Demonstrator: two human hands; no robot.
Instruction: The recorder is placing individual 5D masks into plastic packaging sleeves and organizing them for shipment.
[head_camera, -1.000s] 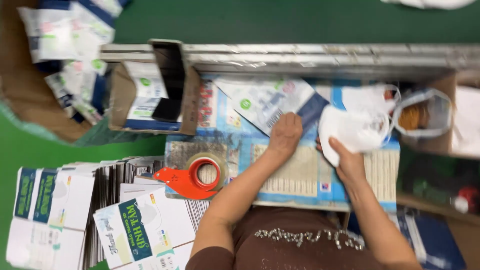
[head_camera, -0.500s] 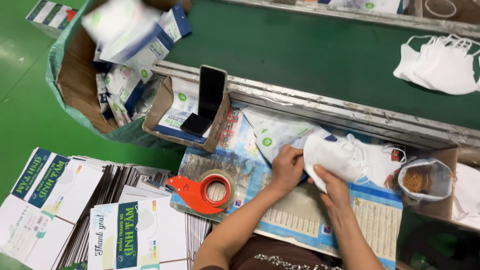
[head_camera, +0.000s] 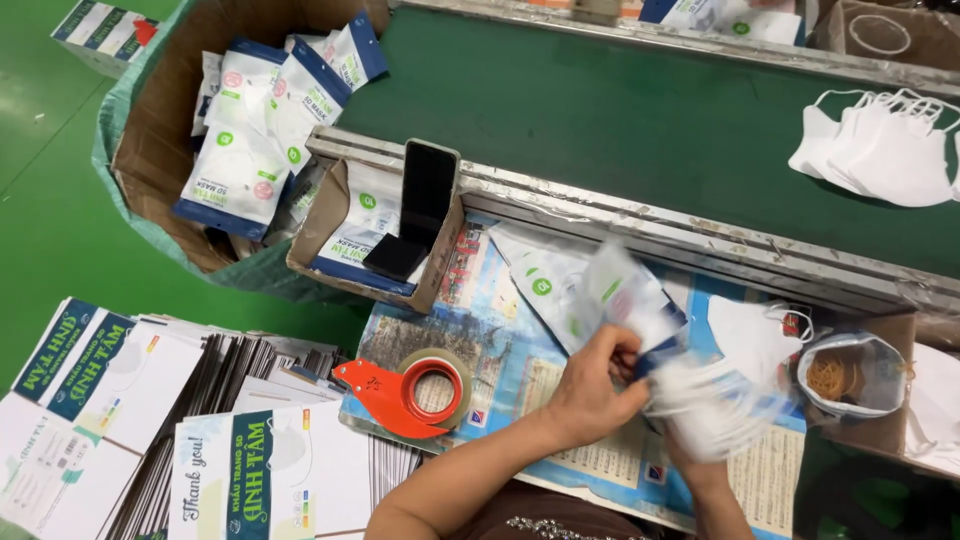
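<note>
Left hand at six o'clock, fingers curled and pinching a glossy clear plastic pouch, blurred. Right hand mostly hidden under soft white face masks; fingers beneath, grip impossible to tell. Just left, at seven o'clock: one orange tape dispenser with one round roll. At ten o'clock: one small cardboard tray propping one black phone. At eleven o'clock: one large brown carton heaped with sealed packs. At two o'clock: a fanned pile of white masks on green belt. At eight o'clock: stacked flat printed boxes.
</note>
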